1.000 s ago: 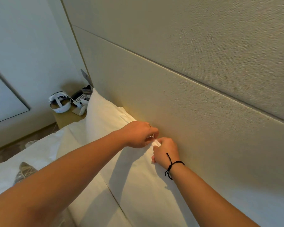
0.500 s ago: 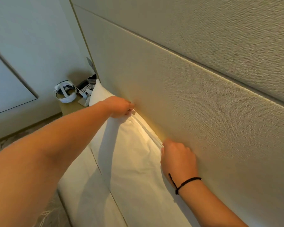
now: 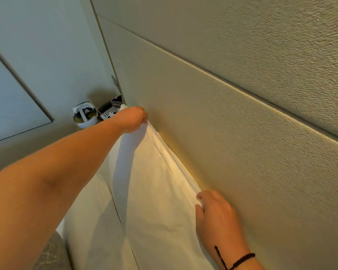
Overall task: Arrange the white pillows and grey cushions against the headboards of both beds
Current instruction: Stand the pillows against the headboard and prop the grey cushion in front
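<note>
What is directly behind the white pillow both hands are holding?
The beige padded headboard stands right behind the white pillow, which the left hand and right hand grip along its top edge. The pillow hides the headboard's lower part.

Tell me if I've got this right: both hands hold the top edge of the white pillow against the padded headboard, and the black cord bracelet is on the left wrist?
One detail is wrong. The head view shows the black cord bracelet on the right wrist, not the left. The rest holds: the left hand and right hand both pinch the top edge of the white fabric pillow, which leans against the beige padded headboard.
</note>
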`<state>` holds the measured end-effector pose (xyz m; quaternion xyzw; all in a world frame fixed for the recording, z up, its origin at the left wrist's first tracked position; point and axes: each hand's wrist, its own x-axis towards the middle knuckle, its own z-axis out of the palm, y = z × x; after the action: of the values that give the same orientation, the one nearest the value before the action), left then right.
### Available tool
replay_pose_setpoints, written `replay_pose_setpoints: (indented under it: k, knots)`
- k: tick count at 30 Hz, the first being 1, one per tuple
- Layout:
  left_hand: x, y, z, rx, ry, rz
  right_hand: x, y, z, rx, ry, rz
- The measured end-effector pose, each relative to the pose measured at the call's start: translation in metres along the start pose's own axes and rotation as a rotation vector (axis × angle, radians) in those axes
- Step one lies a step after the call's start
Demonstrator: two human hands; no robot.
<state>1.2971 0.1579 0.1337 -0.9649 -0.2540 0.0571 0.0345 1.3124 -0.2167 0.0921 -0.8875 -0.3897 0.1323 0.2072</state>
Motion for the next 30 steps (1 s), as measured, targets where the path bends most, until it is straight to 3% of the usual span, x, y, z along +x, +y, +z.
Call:
replay_pose_setpoints:
  k: [6,11,16,18,24,27,30]
  knots:
    - [0.019,0.011,0.002,-0.071,0.102,-0.063,-0.004,-0.002,0.001,-0.038,-0.078,0.011]
    - [0.014,0.026,0.046,-0.162,0.214,-0.256,-0.007,-0.006,0.003,-0.079,-0.119,0.029]
    - [0.003,0.028,0.062,-0.103,-0.124,-0.438,-0.014,-0.007,0.013,-0.095,-0.176,0.035]
    - [-0.004,0.025,0.060,-0.160,-0.190,-0.439,-0.018,-0.007,0.016,-0.108,-0.177,0.012]
    - [-0.057,0.020,0.053,-0.213,-0.069,-0.285,-0.035,-0.005,0.023,-0.138,-0.153,-0.035]
    - [-0.110,0.018,0.065,-0.270,0.032,-0.283,-0.049,-0.014,0.031,-0.148,-0.051,-0.126]
    - [-0.166,0.014,0.096,-0.220,-0.137,-0.333,-0.072,-0.030,0.054,0.001,-0.101,-0.258]
